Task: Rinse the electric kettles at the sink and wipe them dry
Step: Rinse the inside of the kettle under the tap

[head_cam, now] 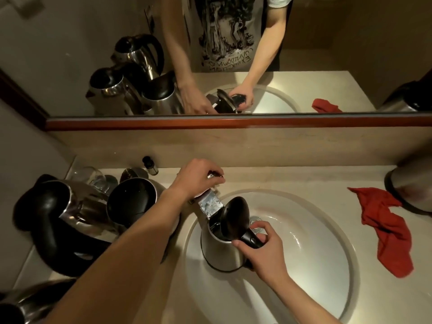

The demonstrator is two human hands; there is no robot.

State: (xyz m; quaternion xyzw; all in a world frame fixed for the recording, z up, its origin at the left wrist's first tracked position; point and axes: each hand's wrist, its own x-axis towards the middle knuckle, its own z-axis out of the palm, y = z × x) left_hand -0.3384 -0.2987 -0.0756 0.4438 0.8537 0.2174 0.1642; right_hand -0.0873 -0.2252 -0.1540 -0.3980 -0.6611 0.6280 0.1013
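Note:
A steel electric kettle (221, 252) with its black lid (235, 216) flipped up is held over the white oval sink (327, 249), its mouth under the flat chrome faucet spout (210, 204). My right hand (259, 251) grips the kettle's black handle. My left hand (198, 177) rests closed on the faucet handle at the back of the basin. Two more steel kettles stand on the counter to the left, one with its lid shut (53, 216) and one with its lid off (132, 202). A red cloth (383, 228) lies crumpled on the counter right of the sink.
Another kettle (409, 190) stands at the far right edge, and part of one more (21, 307) shows at the bottom left. Glasses (93, 177) and a small dark bottle (149, 166) sit behind the left kettles. A mirror with a wooden frame (233, 122) spans the back wall.

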